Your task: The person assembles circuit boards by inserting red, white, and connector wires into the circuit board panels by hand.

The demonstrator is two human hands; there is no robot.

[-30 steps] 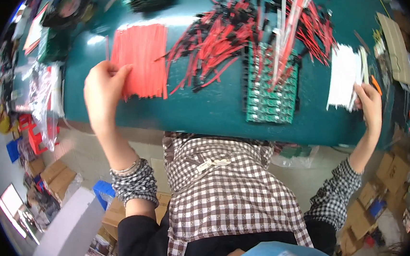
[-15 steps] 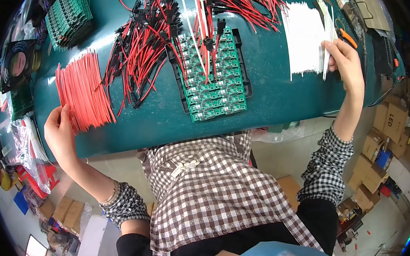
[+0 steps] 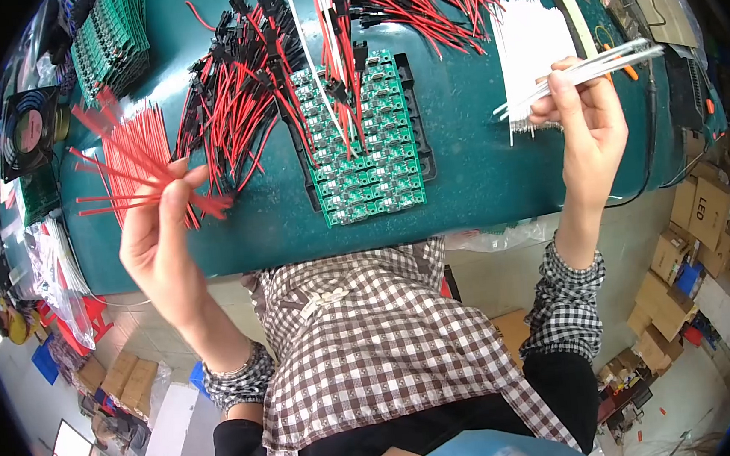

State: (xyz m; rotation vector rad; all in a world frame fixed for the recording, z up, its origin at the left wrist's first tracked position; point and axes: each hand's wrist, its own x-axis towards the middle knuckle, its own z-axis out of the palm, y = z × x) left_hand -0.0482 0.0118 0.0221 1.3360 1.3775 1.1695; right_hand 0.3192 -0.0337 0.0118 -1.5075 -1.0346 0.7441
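My left hand [image 3: 165, 252] pinches a fanned bunch of red wires [image 3: 127, 176], held up over the pile of red wires [image 3: 145, 129] on the left of the table. In my right hand [image 3: 587, 129] are several white wires [image 3: 605, 63], gripped between thumb and fingers. They lie slantwise just in front of the pile of white wires [image 3: 530, 39]. Between the hands a panel of green circuit boards [image 3: 366, 189] rests in a black holder [image 3: 417, 129]. A few red, black and white leads with black connectors [image 3: 335, 89] lie across the panel's upper part.
Bundles of red and black connector leads [image 3: 239, 92] spread left of the panel, with more leads [image 3: 425, 5] behind it. Stacked green boards [image 3: 110, 42] and a black fan [image 3: 29, 130] stand at the far left. Orange-handled pliers [image 3: 630, 72] lie behind my right hand.
My left hand has lifted a bunch of red wires off the pile, moving right. My right hand has drawn several white wires from their pile and tilted them nearly level.
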